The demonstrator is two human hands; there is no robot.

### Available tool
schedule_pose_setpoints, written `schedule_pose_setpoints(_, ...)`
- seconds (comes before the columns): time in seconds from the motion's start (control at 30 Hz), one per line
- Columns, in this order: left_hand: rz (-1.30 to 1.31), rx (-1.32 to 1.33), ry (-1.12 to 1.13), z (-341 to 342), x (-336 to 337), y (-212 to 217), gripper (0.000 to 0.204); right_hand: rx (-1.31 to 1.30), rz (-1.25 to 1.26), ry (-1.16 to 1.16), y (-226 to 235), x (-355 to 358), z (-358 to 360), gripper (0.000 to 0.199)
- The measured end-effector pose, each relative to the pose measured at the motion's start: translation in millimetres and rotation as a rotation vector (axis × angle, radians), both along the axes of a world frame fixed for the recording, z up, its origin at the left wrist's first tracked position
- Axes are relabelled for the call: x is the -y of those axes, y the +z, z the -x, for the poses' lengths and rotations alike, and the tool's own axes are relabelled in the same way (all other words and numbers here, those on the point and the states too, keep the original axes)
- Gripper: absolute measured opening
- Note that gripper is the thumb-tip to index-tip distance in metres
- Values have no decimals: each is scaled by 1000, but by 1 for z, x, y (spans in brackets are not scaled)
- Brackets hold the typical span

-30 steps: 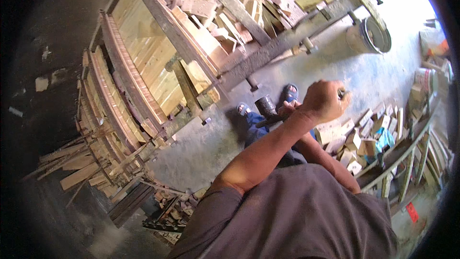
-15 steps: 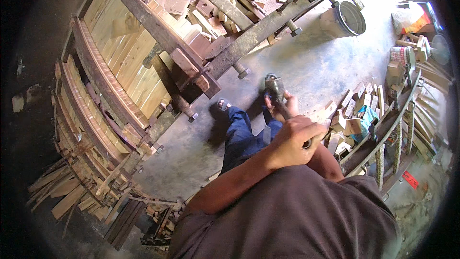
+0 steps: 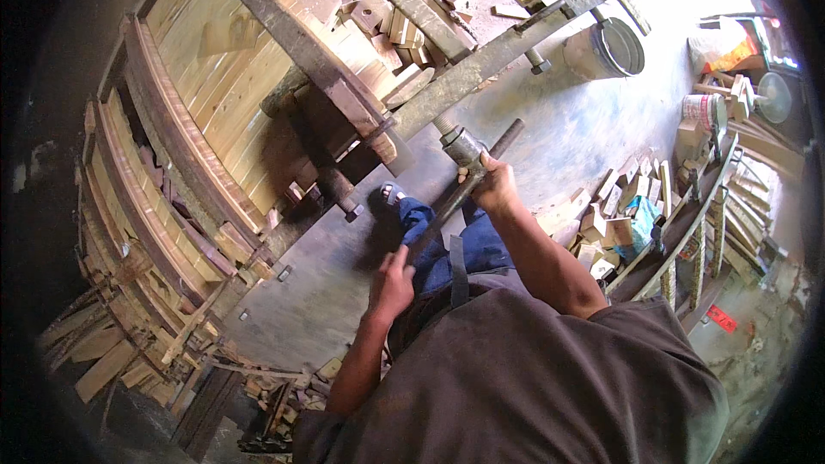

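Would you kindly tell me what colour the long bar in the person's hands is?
The long bar is dark brownish grey, best seen in the head view.

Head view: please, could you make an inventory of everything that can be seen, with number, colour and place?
socket tool with bar: one, dark grey, centre
frame bars: several, grey-brown, top and left
wooden panels: several, pale yellow, left
offcuts: many, pale, top centre and right
loose boards: several, brown, lower left
bucket: one, grey, upper right
tub: one, white and red, right
bag: one, white and orange, upper right
plastic piece: one, blue, among right offcuts
tag: one, red, lower right
floor: one, grey, centre
shirt: one, dark brown, bottom
trousers: one pair, blue, centre
left hand: one, bare, on bar's lower end
right hand: one, bare, beside socket
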State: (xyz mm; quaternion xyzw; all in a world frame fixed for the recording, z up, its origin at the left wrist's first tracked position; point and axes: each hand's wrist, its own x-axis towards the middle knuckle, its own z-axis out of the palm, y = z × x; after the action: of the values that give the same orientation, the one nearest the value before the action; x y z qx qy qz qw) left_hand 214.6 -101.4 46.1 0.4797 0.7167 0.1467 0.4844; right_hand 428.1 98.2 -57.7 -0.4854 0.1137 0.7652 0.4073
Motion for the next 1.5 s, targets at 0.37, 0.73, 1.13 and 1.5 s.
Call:
schedule_pose_setpoints(0.37,287,-216,-28,26,-50,-179,39,181,-311,357,0,9,-14,33)
schedule_pose_setpoints(0.73,-10,-58,-118,-49,-69,-315,43,720,-343,463,13,2,-19,39)
schedule_pose_setpoints(1.13,-421,215,-189,-41,-121,-337,36,935,-395,600,45,20,8,49)
schedule_pose_setpoints(1.5,4,335,-57,-73,-28,-325,31,691,-354,763,39,-57,-32,30)
